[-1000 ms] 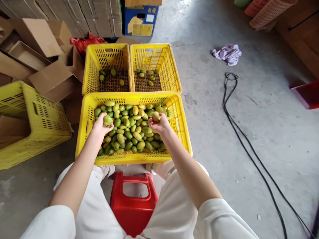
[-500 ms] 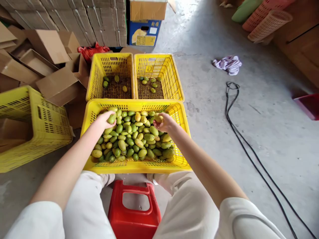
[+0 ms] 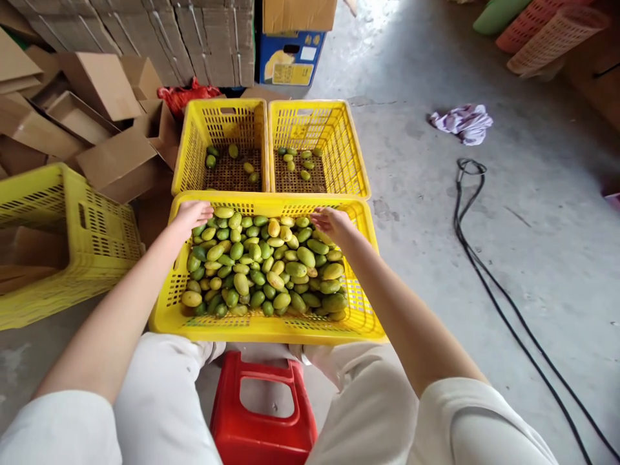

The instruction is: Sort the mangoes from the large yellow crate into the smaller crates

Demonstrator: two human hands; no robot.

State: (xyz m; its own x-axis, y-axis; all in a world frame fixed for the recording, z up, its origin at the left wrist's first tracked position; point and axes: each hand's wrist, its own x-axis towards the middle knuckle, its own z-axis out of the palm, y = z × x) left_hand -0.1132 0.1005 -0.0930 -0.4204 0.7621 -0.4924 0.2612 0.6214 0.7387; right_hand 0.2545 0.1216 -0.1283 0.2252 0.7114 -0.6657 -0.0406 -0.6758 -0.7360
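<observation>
Evidently, the fruit (image 3: 305, 256) lies heaped in the front crate (image 3: 271, 332), with a few pieces in the rear crates (image 3: 347, 145); each looks firm, smooth and light, liable to roll or bruise, and best gripped singly around the middle. Left hand (image 3: 194, 213) and right hand (image 3: 333, 222) are apart near its back corners, fingers loosely open, no fruit seen in either. Raised crate rims obstruct low sideways or rearward reach; cartons (image 3: 116, 158) lie at left, a stool (image 3: 264, 423) between the legs.
</observation>
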